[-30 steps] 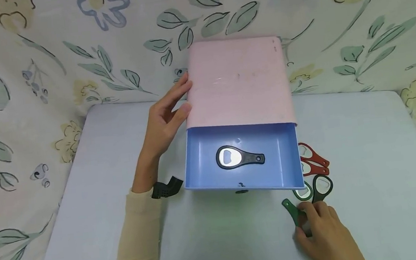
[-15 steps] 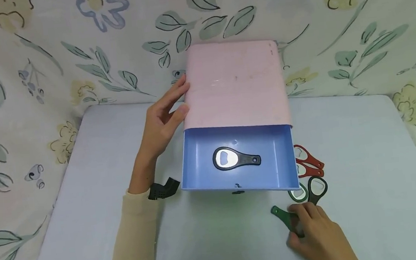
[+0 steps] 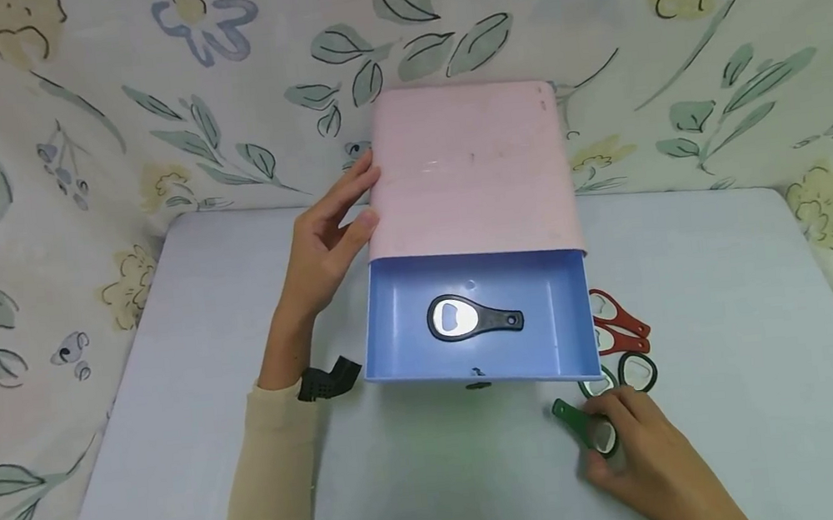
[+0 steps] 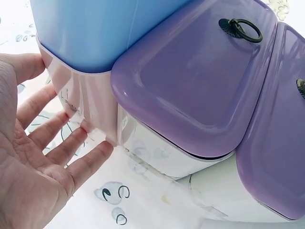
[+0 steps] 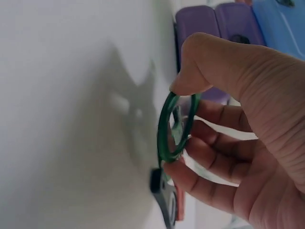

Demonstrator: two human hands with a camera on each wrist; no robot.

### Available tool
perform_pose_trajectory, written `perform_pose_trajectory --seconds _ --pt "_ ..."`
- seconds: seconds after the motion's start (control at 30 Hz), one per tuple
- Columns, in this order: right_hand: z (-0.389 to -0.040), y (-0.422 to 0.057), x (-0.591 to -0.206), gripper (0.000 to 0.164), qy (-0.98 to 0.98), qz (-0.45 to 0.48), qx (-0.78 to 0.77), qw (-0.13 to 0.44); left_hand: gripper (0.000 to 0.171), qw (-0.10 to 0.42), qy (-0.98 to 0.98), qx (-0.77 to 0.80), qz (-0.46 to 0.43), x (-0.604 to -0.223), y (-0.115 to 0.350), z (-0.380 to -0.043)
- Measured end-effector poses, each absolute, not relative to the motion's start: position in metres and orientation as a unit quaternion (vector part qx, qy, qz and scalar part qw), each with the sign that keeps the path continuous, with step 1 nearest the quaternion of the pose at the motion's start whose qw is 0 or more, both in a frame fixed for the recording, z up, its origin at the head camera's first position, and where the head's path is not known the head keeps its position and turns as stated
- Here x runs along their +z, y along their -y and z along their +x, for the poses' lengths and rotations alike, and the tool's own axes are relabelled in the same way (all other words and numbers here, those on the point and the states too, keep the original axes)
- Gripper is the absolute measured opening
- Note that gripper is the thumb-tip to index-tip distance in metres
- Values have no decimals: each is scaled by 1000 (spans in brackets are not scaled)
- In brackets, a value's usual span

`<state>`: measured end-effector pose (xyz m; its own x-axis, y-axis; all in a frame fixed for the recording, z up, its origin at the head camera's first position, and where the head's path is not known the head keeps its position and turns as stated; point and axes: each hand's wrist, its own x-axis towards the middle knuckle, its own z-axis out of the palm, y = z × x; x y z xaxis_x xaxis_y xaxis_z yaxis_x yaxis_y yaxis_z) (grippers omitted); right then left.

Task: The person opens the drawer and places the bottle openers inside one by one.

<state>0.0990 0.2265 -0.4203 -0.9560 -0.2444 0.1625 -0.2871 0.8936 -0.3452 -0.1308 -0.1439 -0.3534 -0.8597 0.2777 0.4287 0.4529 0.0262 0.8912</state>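
Observation:
My right hand (image 3: 658,463) pinches a green bottle opener (image 3: 571,417) by its ring-shaped head, between thumb and fingers, close over the table in front of the drawer. In the right wrist view the opener's green rim (image 5: 163,133) stands on edge. My left hand (image 3: 322,240) rests against the left side of a pink drawer cabinet (image 3: 469,179), fingers extended along its wall. The cabinet's blue top drawer (image 3: 396,358) is pulled out, and a black bottle opener (image 3: 497,319) lies flat inside it.
To the drawer's right lie two red bottle openers (image 3: 624,317), a black one (image 3: 653,373) and another green one (image 3: 610,377), partly hidden by drawer and hand. Purple drawers (image 4: 190,76) with ring pulls sit below the blue one. Floral cloth (image 3: 223,128) hangs behind.
The pinched green opener has turned in my right hand, its silver head now showing, after a shift leftward. My left hand, the cabinet and the opener in the drawer stay put.

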Motion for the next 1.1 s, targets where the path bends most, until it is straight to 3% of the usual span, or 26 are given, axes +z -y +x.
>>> perform_pose_trajectory --seconds 0.77,0.9,0.97,1.1 --pt "73 -259 -352 59 962 150 207 98 57 67 705 -654 -268 -353 144 -133" --pt "71 -261 -342 55 960 158 207 103 55 66 702 -657 -268 -353 143 -134" --pt "69 -263 -338 46 958 167 205 112 53 64 702 -657 -267 -353 143 -134" --pt "63 -266 -331 47 955 178 202 127 52 66 710 -651 -261 -354 144 -134"
